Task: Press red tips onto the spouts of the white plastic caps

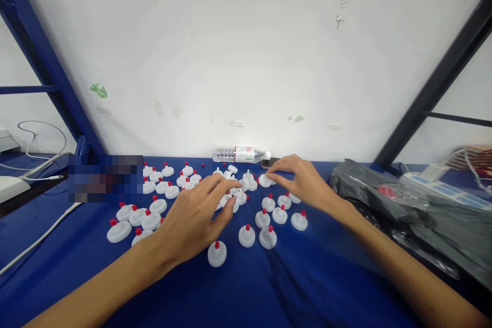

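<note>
2 bare hands work over a blue table [184,292] strewn with white caps, many of them tipped in red.

The left hand [196,218] reaches in over a loose pile of white pieces [242,198] near the middle of the table, partly covering it. Its thumb and forefinger stand apart, with white pieces showing between and just beyond them. The right hand [303,182] is farther back, its thumb and forefinger brought near each other at the top of 1 white cap [264,181], just right of the pile. The fingertips hide the top of that cap, so I cannot tell whether they are clamped on it.

Red-tipped caps stand in 2 groups: a left group [150,221] beyond and beside the left forearm, and a right group [268,238] in front of the right hand. 1 more, the front cap [217,256], sits nearest the viewer, between the forearms. 2 small red tips lie loose behind the pile.

Along the wall [246,61], a clear bottle [244,154] lies on its side, cap end to the right, near a dark flat object [267,163] partly hidden by the right hand. A grey plastic bag [357,184] lies at the right.
</note>
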`<state>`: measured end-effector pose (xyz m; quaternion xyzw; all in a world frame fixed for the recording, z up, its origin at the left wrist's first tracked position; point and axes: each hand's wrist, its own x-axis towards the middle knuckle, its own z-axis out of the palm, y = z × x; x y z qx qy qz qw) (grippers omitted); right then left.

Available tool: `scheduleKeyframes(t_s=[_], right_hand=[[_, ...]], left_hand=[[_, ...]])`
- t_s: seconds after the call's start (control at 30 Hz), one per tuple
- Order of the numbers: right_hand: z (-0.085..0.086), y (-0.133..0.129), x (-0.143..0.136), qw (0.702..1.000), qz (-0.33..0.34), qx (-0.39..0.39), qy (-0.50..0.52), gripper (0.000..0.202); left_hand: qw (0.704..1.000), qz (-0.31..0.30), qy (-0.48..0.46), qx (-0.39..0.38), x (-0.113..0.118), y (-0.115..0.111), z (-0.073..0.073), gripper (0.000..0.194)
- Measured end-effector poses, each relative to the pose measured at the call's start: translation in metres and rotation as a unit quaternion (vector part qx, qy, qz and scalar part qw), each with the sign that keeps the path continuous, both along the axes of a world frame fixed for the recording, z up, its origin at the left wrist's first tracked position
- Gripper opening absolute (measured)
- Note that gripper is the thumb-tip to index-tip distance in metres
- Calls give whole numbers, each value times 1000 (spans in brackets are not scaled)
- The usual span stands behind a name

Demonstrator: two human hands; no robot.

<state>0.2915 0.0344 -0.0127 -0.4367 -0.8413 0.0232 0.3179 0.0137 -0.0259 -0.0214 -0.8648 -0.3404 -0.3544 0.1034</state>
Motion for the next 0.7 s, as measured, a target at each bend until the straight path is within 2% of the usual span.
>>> scheduleKeyframes(t_s=[0.07,0.13,0.17,0.23,0.3,0.4,0.47,0.57,0.7], right_hand=[[7,-16,-14,999,17,11,39,14],[11,-32,-30,987,86,-15,134,11],[11,-39,-37,978,122,-32,165,10],[11,-49,-48,966,170,-57,184,8],[9,-51,-51,966,171,-61,182,11],[3,-44,-45,985,97,-38,135,25],[-3,-35,-38,996,65,-23,53,33],[-13,-25,-31,994,92,-29,-56,47],[-18,-22,-32,987,121,-49,-93,49]], left_hand=[[1000,-1,10,-6,-1,-1,-1,36],[1000,-1,25,-12,-1,0,-3,54],[1000,-4,30,-8,-2,1,-5,58],[999,-16,33,8,-2,3,-8,50],[999,-20,25,23,-3,6,-10,38],[1000,6,9,26,-4,11,-10,35],[999,32,2,24,-5,12,-10,35],[998,53,-2,16,-6,13,-10,36],[999,49,10,6,-6,12,-11,36]])
